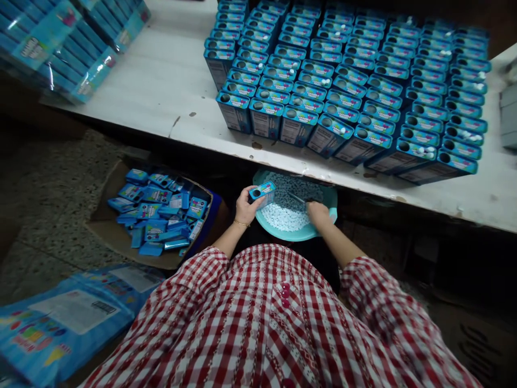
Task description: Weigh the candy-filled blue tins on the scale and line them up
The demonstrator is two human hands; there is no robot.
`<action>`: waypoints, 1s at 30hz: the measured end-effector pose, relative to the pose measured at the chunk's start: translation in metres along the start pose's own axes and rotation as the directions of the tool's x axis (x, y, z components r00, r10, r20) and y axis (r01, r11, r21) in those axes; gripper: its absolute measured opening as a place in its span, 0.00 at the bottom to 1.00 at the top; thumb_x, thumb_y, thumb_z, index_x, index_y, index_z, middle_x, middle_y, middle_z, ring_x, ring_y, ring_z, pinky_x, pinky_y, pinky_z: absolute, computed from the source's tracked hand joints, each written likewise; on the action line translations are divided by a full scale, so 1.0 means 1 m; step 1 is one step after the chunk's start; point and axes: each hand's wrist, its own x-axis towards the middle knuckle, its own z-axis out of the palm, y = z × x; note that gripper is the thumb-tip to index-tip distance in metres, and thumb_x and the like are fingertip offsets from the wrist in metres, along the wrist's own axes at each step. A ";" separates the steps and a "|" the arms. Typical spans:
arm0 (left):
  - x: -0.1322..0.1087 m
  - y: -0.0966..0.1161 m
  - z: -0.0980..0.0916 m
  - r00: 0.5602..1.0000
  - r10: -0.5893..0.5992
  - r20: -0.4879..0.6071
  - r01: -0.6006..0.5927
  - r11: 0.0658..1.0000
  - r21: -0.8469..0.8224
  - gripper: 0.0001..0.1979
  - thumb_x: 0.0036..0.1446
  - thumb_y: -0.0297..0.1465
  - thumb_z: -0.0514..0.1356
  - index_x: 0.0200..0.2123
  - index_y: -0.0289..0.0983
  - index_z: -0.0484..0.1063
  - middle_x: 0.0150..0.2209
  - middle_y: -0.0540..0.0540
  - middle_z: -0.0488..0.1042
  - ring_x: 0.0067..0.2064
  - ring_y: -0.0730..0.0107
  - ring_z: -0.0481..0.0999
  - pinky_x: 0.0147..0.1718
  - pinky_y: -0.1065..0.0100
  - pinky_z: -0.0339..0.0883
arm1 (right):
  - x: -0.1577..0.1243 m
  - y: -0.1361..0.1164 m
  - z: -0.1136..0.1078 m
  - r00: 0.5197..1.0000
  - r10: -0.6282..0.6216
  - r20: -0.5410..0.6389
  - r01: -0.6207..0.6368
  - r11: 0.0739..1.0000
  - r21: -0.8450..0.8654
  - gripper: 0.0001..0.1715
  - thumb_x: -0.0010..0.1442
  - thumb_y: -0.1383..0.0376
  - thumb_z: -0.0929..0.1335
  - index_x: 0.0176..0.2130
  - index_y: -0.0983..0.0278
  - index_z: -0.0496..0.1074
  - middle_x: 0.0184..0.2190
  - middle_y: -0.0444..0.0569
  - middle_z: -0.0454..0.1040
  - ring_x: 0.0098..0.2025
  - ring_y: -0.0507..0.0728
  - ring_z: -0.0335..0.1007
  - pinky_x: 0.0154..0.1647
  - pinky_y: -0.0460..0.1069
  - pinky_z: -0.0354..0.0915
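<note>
My left hand [247, 206] is closed around a small blue candy box [263, 191] with a round dark hole in its top. It holds the box over the left rim of a turquoise basin [291, 235] on my lap. Small white candies [283, 217] fill much of the basin. Over the basin's right side, my right hand [319, 213] grips a thin-handled spoon [297, 198], its handle pointing left into the candies. The spoon's bowl is hard to make out among them.
Rows of upright blue boxes [299, 117] stand on the white table [161, 70] ahead, some with white candies on top. Plastic-wrapped packs [60, 48] lie far left. A cardboard carton [103, 229] of loose blue boxes stands left, with a blue printed bag [72, 318] nearer me.
</note>
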 end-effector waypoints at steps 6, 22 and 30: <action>0.009 -0.003 0.008 0.995 -0.091 -0.043 0.086 0.991 -0.102 0.21 0.45 0.37 0.65 0.42 0.36 0.68 0.37 0.46 0.74 0.38 0.69 0.73 0.41 0.65 0.67 | 0.008 -0.037 0.036 0.981 -0.194 0.006 0.192 0.971 0.141 0.20 0.59 0.75 0.58 0.47 0.66 0.71 0.45 0.54 0.72 0.45 0.54 0.67 0.41 0.43 0.60; 0.009 0.003 0.001 0.999 0.047 0.014 -0.047 0.999 -0.001 0.21 0.45 0.36 0.65 0.43 0.37 0.68 0.40 0.45 0.74 0.41 0.66 0.74 0.43 0.64 0.67 | -0.038 0.007 -0.038 0.957 -0.282 -0.068 0.262 0.739 0.621 0.21 0.54 0.68 0.62 0.45 0.63 0.75 0.34 0.48 0.74 0.29 0.51 0.68 0.29 0.44 0.65; -0.005 0.002 0.022 0.948 0.193 0.254 -0.241 0.955 0.171 0.20 0.48 0.30 0.62 0.47 0.38 0.68 0.47 0.41 0.73 0.49 0.59 0.72 0.49 0.59 0.64 | -0.070 -0.056 -0.123 0.973 -0.229 -0.027 0.221 0.961 -0.168 0.21 0.57 0.72 0.59 0.43 0.60 0.74 0.39 0.53 0.74 0.38 0.57 0.71 0.37 0.48 0.62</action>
